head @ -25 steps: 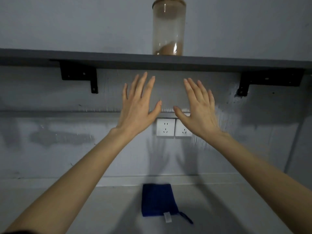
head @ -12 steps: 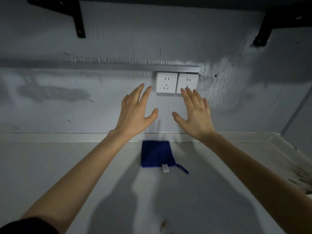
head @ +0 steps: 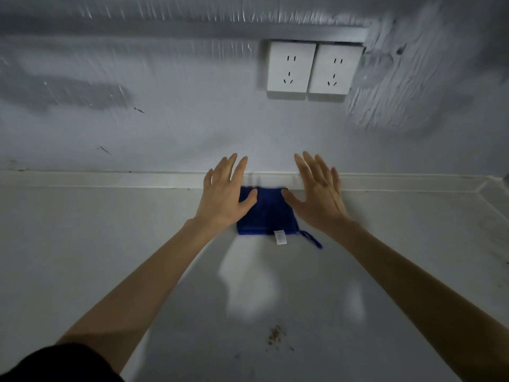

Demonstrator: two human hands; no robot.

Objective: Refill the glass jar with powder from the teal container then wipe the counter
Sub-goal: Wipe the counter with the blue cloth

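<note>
Reaching forward, you hold both hands flat and spread above the far part of the surface (head: 82,244), palms down, fingers extended, neither one grasping anything. Your left hand (head: 224,193) sits over the left edge of a folded blue cloth (head: 265,215), its thumb crossing the cloth's upper left corner; whether the palm actually presses on the fabric or hangs just above it cannot be told from this view. Your right hand (head: 318,193) is just beside the cloth's right edge, thumb pointing toward its upper right corner, and again contact is unclear. The two thumbs face each other across the cloth with a gap between them.

That cloth lies at the far side of the pale grey surface, close to the raised lip where it meets the wall (head: 165,128). A small white label (head: 280,237) sticks out from the cloth's near edge, and a thin blue loop (head: 312,239) trails from its near right corner.

Nearer to you, roughly in line with the cloth, a small patch of brownish powder spill (head: 275,334) marks the surface, well apart from both hands. A soft light reflection sits between the spill and the cloth.

On the wall above, right of centre, two white power sockets (head: 314,70) are mounted side by side under a grey strip. A dark sleeve (head: 55,365) shows at the near left corner, on your left arm.
</note>
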